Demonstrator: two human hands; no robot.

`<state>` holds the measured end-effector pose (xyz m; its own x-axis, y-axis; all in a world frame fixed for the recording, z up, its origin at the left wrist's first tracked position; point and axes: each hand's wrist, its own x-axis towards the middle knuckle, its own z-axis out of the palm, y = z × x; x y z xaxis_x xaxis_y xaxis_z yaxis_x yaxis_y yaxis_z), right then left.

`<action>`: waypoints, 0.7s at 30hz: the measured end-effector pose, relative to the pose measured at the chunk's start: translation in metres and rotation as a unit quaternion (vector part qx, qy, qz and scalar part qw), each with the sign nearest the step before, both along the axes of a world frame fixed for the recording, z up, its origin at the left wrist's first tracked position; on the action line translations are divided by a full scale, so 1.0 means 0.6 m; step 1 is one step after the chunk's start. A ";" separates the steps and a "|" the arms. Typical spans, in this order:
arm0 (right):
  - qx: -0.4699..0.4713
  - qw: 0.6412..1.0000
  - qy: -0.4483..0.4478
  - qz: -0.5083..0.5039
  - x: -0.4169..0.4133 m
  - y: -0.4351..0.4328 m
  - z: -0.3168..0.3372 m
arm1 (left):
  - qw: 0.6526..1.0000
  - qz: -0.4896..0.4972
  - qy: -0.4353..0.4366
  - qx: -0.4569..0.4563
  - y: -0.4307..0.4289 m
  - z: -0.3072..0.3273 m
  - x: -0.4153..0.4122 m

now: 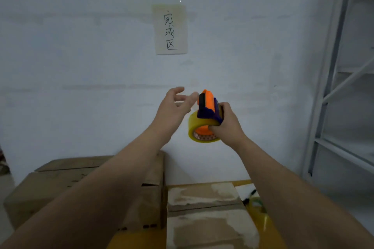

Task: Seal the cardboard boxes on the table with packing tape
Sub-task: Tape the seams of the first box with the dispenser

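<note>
Right hand (224, 125): fingers clamped on the tape dispenser (208, 107), thumb hooked into the roll's core. Held in mid-air, raised well above the boxes, before the wall.

Left hand (174, 107): fingers apart and loosely curled, holding nothing; fingertips (193, 96) just beside the dispenser's orange head, at its 9 o'clock. Whether they pinch a free tape end cannot be told.

Dispenser: one, orange and purple, carrying one roll (202, 129) of clear yellowish tape, hanging at the body's 6 o'clock.

Boxes, counted: two in view. Left box (60, 180), at 7 o'clock from the hands, brown, top flaps closed with the seam showing; tape on that seam cannot be made out. Near box (204, 206), at 6 o'clock, flaps closed, top face torn pale in patches where old labels or tape came away; its seam appears bare.

Table (242, 183): yellow, showing at the near box's edges. One further roll (257, 203) of tape and a dark, indistinct small thing lie on it at the near box's 3 o'clock.

Surroundings: one paper sign (171, 29) on the wall at 12 o'clock; one grey rack (332, 87) at 3 o'clock.

Progress, as a judgement: early or between boxes. The tape is not in contact with any box; at least the near box is left to seal.
</note>
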<state>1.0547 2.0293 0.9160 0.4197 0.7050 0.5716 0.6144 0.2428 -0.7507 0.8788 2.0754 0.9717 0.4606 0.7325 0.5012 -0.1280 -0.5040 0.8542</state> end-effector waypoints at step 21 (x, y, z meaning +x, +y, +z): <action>-0.178 0.948 -0.260 0.045 0.112 0.101 -0.165 | 0.972 0.072 0.139 -0.175 0.130 -0.219 0.065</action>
<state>1.1217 2.0899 0.8172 0.0756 0.9116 0.4041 0.9127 0.0999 -0.3962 0.9178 2.1536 0.8402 0.4225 0.9027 0.0812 0.1828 -0.1726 0.9679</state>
